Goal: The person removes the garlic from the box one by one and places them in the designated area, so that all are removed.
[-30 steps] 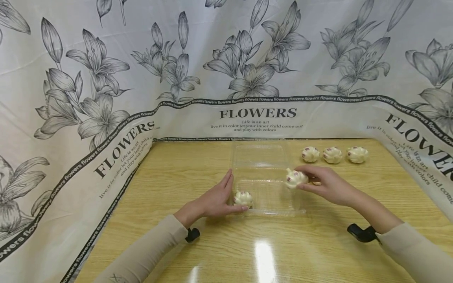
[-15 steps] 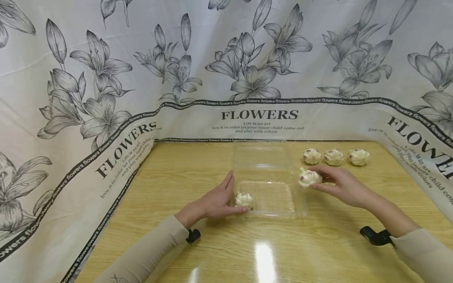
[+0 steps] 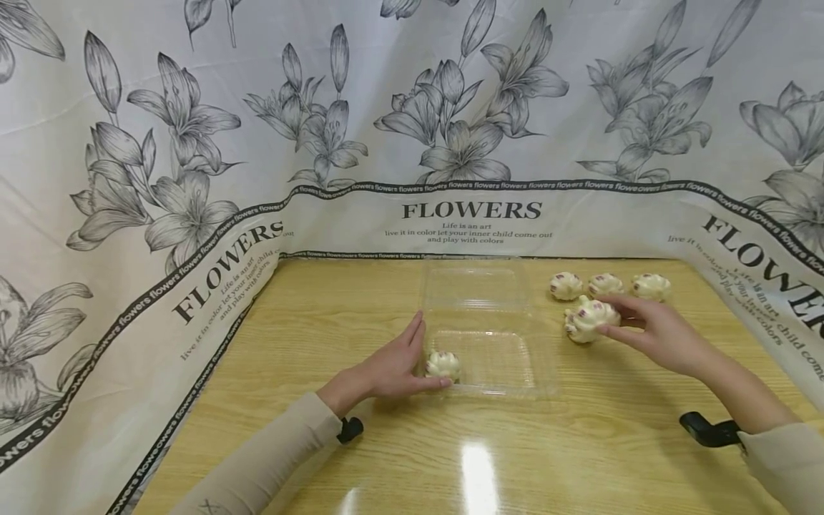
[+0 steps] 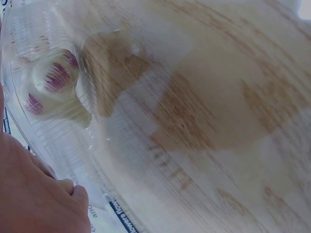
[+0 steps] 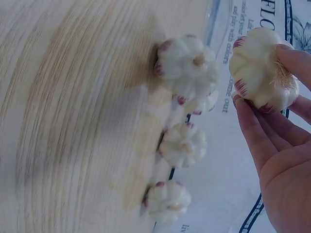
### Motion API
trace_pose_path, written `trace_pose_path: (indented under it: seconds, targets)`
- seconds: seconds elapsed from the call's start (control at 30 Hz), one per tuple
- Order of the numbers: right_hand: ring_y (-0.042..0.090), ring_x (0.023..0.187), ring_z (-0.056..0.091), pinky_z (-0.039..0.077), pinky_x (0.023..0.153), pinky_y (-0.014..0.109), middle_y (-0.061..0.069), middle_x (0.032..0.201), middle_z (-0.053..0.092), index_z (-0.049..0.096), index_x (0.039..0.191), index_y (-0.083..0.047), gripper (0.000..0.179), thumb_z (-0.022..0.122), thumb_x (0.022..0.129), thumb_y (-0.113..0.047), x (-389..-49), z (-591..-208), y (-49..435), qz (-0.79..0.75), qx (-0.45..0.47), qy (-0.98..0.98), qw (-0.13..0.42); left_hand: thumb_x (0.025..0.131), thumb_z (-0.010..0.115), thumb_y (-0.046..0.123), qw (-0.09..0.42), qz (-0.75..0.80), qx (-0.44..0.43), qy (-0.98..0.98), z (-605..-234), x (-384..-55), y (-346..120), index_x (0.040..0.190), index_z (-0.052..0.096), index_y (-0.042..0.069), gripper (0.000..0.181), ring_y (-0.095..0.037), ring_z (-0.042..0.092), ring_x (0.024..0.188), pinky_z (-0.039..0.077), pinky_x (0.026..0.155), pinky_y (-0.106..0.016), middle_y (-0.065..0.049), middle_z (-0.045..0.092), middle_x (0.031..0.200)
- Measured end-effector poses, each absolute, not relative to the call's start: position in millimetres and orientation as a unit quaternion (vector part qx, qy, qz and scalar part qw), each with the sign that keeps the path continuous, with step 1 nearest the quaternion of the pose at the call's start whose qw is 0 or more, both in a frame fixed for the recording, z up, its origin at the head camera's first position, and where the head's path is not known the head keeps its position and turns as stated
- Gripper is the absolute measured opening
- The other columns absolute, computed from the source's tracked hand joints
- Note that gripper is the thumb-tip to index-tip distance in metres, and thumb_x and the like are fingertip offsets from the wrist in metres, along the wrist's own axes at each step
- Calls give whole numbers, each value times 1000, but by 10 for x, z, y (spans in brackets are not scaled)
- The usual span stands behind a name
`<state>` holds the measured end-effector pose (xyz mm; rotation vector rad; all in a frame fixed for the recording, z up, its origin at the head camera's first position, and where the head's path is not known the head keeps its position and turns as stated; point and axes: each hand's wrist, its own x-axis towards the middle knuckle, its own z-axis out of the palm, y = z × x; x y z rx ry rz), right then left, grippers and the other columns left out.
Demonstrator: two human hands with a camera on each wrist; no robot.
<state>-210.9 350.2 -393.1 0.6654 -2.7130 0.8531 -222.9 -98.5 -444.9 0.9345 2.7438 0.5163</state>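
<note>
In the head view, my left hand [image 3: 399, 365] lies along the left side of a clear plastic clamshell box [image 3: 543, 357], fingers straight, thumb at its near corner. A whitish garlic bulb [image 3: 444, 365] with purple marks sits in the box's near left corner; the left wrist view shows this bulb [image 4: 53, 82] through the plastic. To the right of the box, my right hand [image 3: 659, 332] pinches another garlic bulb [image 3: 600, 318] between thumb and fingers. The right wrist view shows that held bulb [image 5: 257, 73], its root end toward the thumb.
Three garlic bulbs stand in a row at the back right: left [image 3: 566, 286], middle [image 3: 604, 284], right [image 3: 651, 287]. The right wrist view shows one more bulb [image 5: 184, 65] nearer than that row. The box's lid [image 3: 476, 286] lies folded back toward the flower-printed cloth [image 3: 470, 229].
My right hand has carried its garlic bulb rightward, from over the box's right side to in front of the back row. My left hand has stayed at the box.
</note>
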Motion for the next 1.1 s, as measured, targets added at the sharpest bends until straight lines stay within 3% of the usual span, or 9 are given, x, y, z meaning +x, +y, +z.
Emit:
trace_pose_path:
  seconds: [0.4,0.67,0.77,0.83,0.93,1.1]
  targets:
    - [-21,95,47,44,77,-2,32,127,60,58,138,6,51,77,93,-11,-2184,-4042,3881,291,182,-933,105,88,50,83,106,179,313,927,-4437,-2226,-981,162,-7,0,125,-32,16,155,25,124,-37,-18,-15,170]
    - [-19,92,49,47,73,3,34,126,62,59,137,4,51,77,94,-16,-2242,-4116,4009,276,167,-941,102,88,51,82,106,177,314,927,-4419,-2227,-977,161,-7,0,124,-32,16,155,25,124,-37,-18,-15,170]
    - [-3,92,62,50,72,8,35,122,63,57,137,7,52,76,94,-15,-2268,-4146,4047,272,164,-944,95,88,52,81,106,179,314,926,-4413,-2225,-976,162,-5,-1,124,-33,19,154,27,123,-37,-18,-14,170]
    - [18,93,70,52,71,11,36,120,63,55,138,10,53,76,94,-14,-2281,-4164,4069,271,162,-945,86,88,53,81,107,179,313,927,-4412,-2225,-976,162,-4,-2,124,-34,20,154,27,123,-38,-18,-14,170]
    - [48,98,67,53,71,14,38,123,61,53,138,12,55,74,96,-15,-2295,-4188,4096,270,158,-947,73,88,52,81,107,178,313,927,-4415,-2226,-977,162,-3,-3,125,-33,20,154,28,123,-38,-18,-14,170]
    - [50,98,66,54,71,15,39,125,59,52,139,12,55,73,96,-16,-2331,-4229,4141,273,161,-946,62,88,52,81,108,177,313,927,-4423,-2234,-976,162,-4,-3,125,-32,17,155,26,124,-38,-18,-15,170]
